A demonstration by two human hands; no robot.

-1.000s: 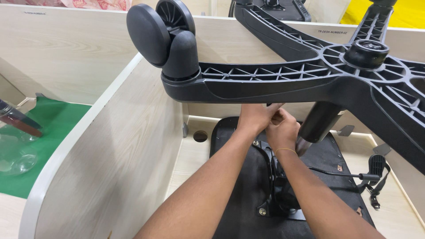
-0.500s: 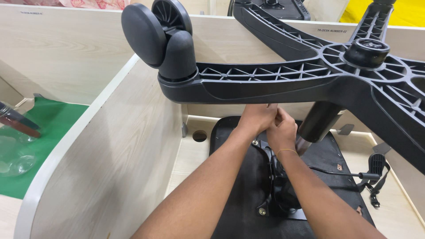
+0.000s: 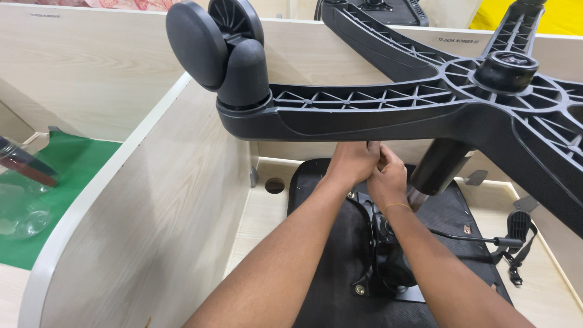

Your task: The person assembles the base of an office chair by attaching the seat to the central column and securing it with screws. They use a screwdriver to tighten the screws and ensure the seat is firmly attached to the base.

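At far left, a green mat (image 3: 73, 164) lies on a neighbouring surface, with a clear glass vessel (image 3: 21, 209) resting on it, partly cut off by the frame edge. A pale wooden partition (image 3: 158, 225) runs from the lower left toward the centre and walls off that area.

Right of the partition, an office chair lies upside down on the light wooden counter (image 3: 258, 212). Its black seat underside (image 3: 334, 267) faces up, with the metal tilt mechanism (image 3: 379, 243) bolted at its middle. Above it, the black star base (image 3: 388, 106) spans the upper frame; a twin-wheel castor (image 3: 212, 42) is fitted at the end of the leg pointing left.

The left hand (image 3: 352, 163) and the right hand (image 3: 388, 176) meet, touching each other, just beneath that leg and above the mechanism. Both are curled narrow, fingers closed together; what they grip is hidden by the fingers and cannot be told. A thin band circles the right wrist.

Just right of the hands, the gas cylinder (image 3: 438, 167) rises from the mechanism to the base hub (image 3: 507, 70). A black lever (image 3: 473, 238) extends right from the mechanism, ending near a black strap (image 3: 516, 249) at the counter's right side.
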